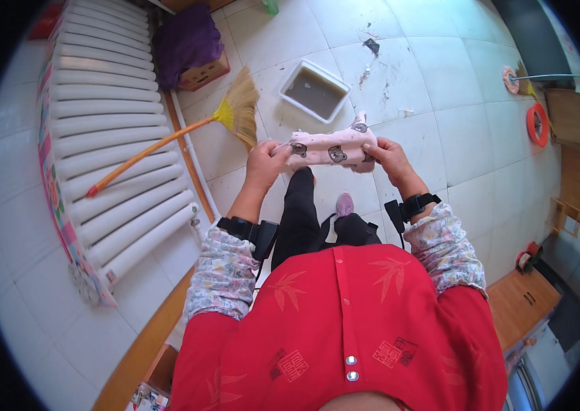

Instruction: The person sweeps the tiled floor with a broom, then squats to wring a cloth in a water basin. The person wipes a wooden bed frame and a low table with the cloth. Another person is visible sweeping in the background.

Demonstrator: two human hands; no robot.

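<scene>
Between my two hands a pink cloth [339, 146] printed with grey bear faces is stretched sideways in loose folds. My left hand [265, 163] pinches its left end between thumb and fingers. At the other end my right hand [390, 160] grips it, the thumb on top. Just beyond the cloth, on the tiled floor, stands a white plastic basin [286, 96] holding murky grey water [315, 92]. A straw broom [238, 105] with an orange handle leans against the radiator [115, 123], its bristles near my left hand.
A cardboard box [206, 74] under a purple cloth [187, 43] sits beside the radiator. Dark scraps [371, 46] and dirt lie on the tiles past the basin. To the right are a mop [511, 79], an orange-red basin [531, 123] and a wooden cabinet [524, 303].
</scene>
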